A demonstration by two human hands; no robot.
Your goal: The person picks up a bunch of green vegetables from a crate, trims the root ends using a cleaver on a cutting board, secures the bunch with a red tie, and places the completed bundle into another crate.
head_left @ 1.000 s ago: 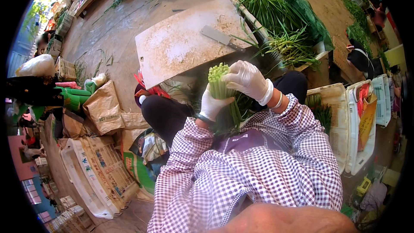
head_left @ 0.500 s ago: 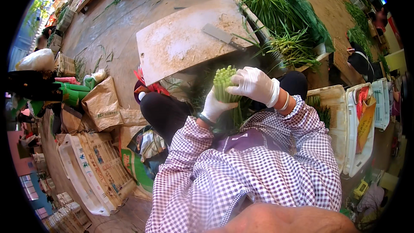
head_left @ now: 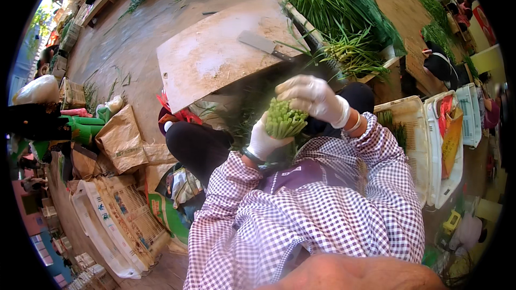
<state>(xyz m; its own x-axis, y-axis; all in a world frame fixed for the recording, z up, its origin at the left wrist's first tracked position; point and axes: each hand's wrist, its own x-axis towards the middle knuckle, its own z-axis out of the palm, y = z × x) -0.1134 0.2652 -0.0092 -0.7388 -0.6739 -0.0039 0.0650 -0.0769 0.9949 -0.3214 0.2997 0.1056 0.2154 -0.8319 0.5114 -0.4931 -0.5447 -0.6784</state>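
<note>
My left hand (head_left: 264, 138), in a white glove, is wrapped round a bundle of green stalks (head_left: 285, 120) before my lap. The pale cut ends point up toward me. The lower part of the bundle fades into shadow between my knees. Just above the bundle, on its far right side, is my gloved right hand (head_left: 312, 95). Its fingers are loosely bent and stretched over the edge of the cut ends, seemingly without gripping them; light contact is hard to judge. Beyond my hands a cleaver (head_left: 264, 44) lies on a pale board (head_left: 207, 56) strewn with brown scraps.
A crate (head_left: 388, 63) of long leafy greens (head_left: 336, 13) stands beside the board, partly under dark green netting. Plastic crates (head_left: 411, 147) are at my right, and stacked crates (head_left: 115, 220) with a brown sack (head_left: 122, 142) at my left. Red strips (head_left: 185, 115) lie near my left knee.
My right fingers have loosened from the side of the stalks and now reach over their ends. The bundle has tipped so its ends face me more. The whole view has shifted slightly.
</note>
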